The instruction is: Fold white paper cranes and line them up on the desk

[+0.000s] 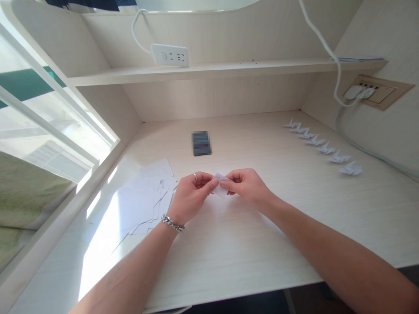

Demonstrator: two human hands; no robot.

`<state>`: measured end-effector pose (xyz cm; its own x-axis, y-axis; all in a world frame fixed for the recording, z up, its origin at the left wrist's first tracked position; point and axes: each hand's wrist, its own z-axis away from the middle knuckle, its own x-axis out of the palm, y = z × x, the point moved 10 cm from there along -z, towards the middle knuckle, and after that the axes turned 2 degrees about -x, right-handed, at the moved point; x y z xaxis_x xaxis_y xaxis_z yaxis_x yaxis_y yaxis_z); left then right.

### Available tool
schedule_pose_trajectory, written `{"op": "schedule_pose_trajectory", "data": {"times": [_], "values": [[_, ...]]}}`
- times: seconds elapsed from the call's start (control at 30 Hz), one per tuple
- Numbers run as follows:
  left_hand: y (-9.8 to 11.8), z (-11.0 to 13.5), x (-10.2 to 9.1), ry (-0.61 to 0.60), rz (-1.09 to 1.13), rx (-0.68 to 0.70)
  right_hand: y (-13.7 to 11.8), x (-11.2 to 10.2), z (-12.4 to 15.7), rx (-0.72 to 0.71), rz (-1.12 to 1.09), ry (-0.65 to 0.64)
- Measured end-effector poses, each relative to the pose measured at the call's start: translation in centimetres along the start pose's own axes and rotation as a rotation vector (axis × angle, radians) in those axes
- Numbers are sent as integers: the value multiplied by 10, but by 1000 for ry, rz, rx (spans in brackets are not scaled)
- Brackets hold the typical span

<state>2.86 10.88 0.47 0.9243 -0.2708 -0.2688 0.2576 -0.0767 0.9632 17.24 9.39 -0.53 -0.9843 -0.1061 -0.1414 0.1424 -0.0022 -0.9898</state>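
The left hand (191,194) pinches the left edge of a small folded paper (220,190) between thumb and fingers. The right hand (248,185) pinches the opposite edge in like manner. The paper is above the middle of the surface (255,144), the hands nearly meeting around it. Its folds are largely covered by the fingers, so their accuracy cannot be confirmed.

Principal risk, in my judgement: a skewed crease, should one thumb press or pull harder than the other. The piece looks thin, so opposed pulling could tear it at a fold. Slackening either pinch could let a layer spring open.

Secondary risk: loose sheets (135,207) lie overlapping beside the left forearm. A bracelet (173,223) on that wrist could snag or drag them if the arm swings outward. The stack is uneven, and sheets may slide.

To the right, a row of folded paper birds (339,158) stands near the wall, well apart from the right hand. They appear light; a wide sweep of the right arm, or a draught, could topple them. Whether the window (62,131) at left stands open cannot be determined.

A dark packet (202,144) behind the hands presents no evident obstruction.
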Motion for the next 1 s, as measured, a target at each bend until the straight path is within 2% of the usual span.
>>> {"op": "schedule_pose_trajectory", "data": {"times": [0.13, 0.37, 0.53, 0.7, 0.83, 1.0], "values": [[-6, 0, 8, -114, -139, -57, -4, -10, 0, -28, -36, 89], [-6, 1, 9, -152, -208, -78, -10, -14, 1, -109, -112, 178], [-3, 2, 8, -156, -256, -70, -11, -13, 1, -121, -131, 168], [0, 5, 18, -230, -287, -57, -12, -16, 1, -141, -132, 197], [2, 3, 13, -156, -237, -27, -10, -15, 0, -131, -189, 194], [0, 0, 2, -30, -147, 2, -6, 5, 0, -63, -112, 7]]}}
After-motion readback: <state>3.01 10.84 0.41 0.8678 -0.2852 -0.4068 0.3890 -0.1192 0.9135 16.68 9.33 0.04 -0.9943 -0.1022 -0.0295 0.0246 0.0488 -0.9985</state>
